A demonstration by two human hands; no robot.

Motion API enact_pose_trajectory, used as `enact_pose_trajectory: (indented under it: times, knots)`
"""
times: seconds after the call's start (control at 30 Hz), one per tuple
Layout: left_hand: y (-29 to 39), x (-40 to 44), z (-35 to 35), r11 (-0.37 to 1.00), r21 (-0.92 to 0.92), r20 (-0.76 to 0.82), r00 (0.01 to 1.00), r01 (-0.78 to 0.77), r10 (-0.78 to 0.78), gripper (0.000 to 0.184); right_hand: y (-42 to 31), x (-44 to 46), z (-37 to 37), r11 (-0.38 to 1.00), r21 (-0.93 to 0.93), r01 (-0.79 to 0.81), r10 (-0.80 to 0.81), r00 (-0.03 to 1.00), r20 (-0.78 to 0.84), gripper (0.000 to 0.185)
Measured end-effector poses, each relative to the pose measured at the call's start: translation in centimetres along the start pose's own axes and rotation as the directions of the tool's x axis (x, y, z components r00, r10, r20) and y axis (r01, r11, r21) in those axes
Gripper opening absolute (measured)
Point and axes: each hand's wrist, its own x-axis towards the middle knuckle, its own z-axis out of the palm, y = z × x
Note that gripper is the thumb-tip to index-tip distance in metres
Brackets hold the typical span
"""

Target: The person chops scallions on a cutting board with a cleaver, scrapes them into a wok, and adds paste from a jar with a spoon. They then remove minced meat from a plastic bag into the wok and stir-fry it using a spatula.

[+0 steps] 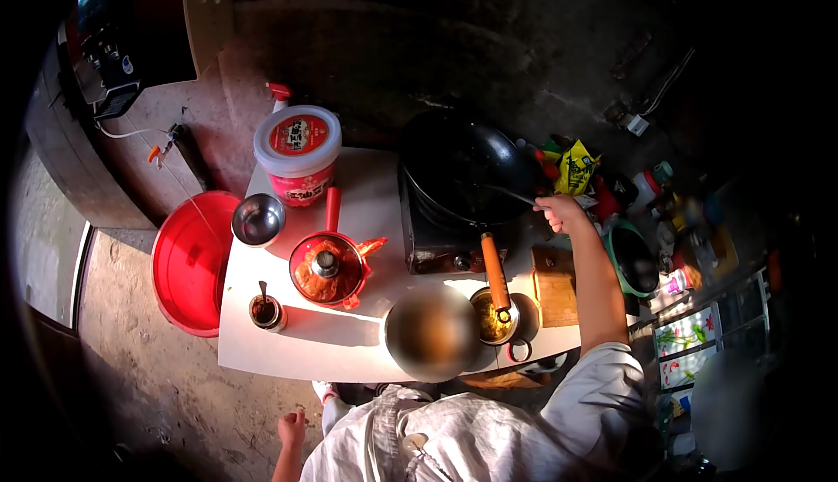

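Observation:
My right hand (pixel 560 212) is closed around the handle of a long metal cooking utensil (pixel 511 193). The utensil's far end reaches into a black wok (pixel 463 163), where the dark interior hides its head and any food. The wok rests on a stove (pixel 436 251), and its wooden handle (pixel 494 272) points toward me. Beside that handle's tip is a small pot (pixel 495 318) with yellowish food. My left hand (pixel 292 428) hangs low, off the table's front edge, its fingers curled with nothing visible in them.
On the white table (pixel 305 342) stand a red-lidded pot (pixel 326 265), a metal bowl (pixel 258 220), a jar (pixel 266 312), a large tub (pixel 298 154) and a blurred round vessel (pixel 430 333). A red basin (pixel 188 264) sits left; packets and bottles (pixel 576 168) crowd the right beyond a wooden board (pixel 555 288).

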Motion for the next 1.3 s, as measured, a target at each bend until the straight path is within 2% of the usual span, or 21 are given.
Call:
enact_pose_trajectory:
  times: [0.23, 0.37, 0.57, 0.7, 0.77, 0.83, 0.87, 0.9, 0.97, 1.03, 1.1, 1.17, 1.2, 1.23, 1.3]
  knots:
    - [1.2, 0.4, 0.0, 0.999, 0.001, 0.052, 0.998, 0.041, -0.04, 0.035, -0.4, -1.3, -0.1, 0.975, -0.223, 0.018, -0.015, 1.0, 0.016, 0.022]
    - [0.9, 1.0, 0.1, 1.0, 0.023, 0.077, 0.997, 0.011, -0.013, 0.035, 0.6, 0.3, 0.8, 0.979, -0.199, 0.036, -0.029, 0.999, 0.04, 0.021]
    - [1.8, 0.9, -0.5, 0.998, 0.058, 0.059, 0.998, -0.014, 0.011, 0.034, -0.2, -2.4, -0.4, 0.973, -0.223, 0.051, -0.039, 0.998, 0.055, 0.018]
    - [2.0, 0.9, -0.3, 0.997, 0.074, 0.046, 0.999, 0.018, -0.021, 0.034, -1.3, -4.0, -2.0, 0.934, -0.356, -0.007, -0.019, 0.997, -0.07, 0.019]
    - [2.0, 0.8, -0.4, 0.998, 0.06, 0.039, 0.999, 0.026, -0.028, 0.034, -2.2, -5.3, -2.9, 0.889, -0.458, -0.011, -0.088, 0.977, -0.195, 0.016]
    - [1.9, 0.8, -0.5, 0.999, 0.042, 0.045, 0.999, 0.01, -0.012, 0.035, -3.1, -6.4, -3.7, 0.849, -0.524, 0.068, -0.189, 0.965, -0.18, 0.014]
    - [1.9, 0.8, -0.5, 0.999, 0.042, 0.047, 0.999, 0.007, -0.009, 0.035, -3.0, -5.6, -4.3, 0.83, -0.536, 0.157, -0.282, 0.946, -0.16, 0.016]
    - [1.9, 0.8, -0.5, 0.999, 0.054, 0.047, 0.999, -0.007, 0.004, 0.035, -3.1, -4.5, -4.0, 0.831, -0.535, 0.155, -0.282, 0.945, -0.164, 0.016]
    - [1.9, 0.8, -0.4, 0.998, 0.063, 0.048, 0.999, -0.023, 0.02, 0.035, -3.1, -1.7, -3.0, 0.704, -0.708, 0.061, -0.37, 0.882, -0.292, 0.02]
    - [1.8, 0.8, -0.2, 0.998, 0.063, 0.043, 0.999, -0.021, 0.018, 0.035, -1.1, 5.2, -2.9, 0.517, -0.817, 0.255, -0.662, 0.724, -0.192, 0.023]
    - [1.6, 0.9, 0.0, 0.998, 0.069, 0.068, 0.998, 0.0, -0.004, 0.035, -1.0, 5.1, 1.2, 0.409, -0.879, 0.246, -0.733, 0.661, -0.156, 0.026]
    - [1.5, 1.1, -0.1, 0.996, 0.083, 0.093, 0.995, 0.019, -0.026, 0.036, -1.8, 1.7, 3.8, 0.532, -0.791, 0.304, -0.641, 0.755, -0.141, 0.027]
    - [1.4, 1.1, -0.2, 0.996, 0.087, 0.079, 0.997, -0.002, -0.005, 0.036, -1.8, 0.6, 3.6, 0.556, -0.741, 0.376, -0.632, 0.77, -0.084, 0.027]
    - [1.2, 1.0, -0.3, 0.996, 0.091, 0.066, 0.998, -0.021, 0.015, 0.036, -1.8, -0.8, 2.9, 0.558, -0.741, 0.373, -0.629, 0.772, -0.086, 0.027]
    - [0.8, 1.1, -0.3, 0.995, 0.096, 0.065, 0.998, -0.022, 0.016, 0.036, -2.4, -3.7, 1.3, 0.573, -0.745, 0.34, -0.528, 0.849, -0.019, 0.026]
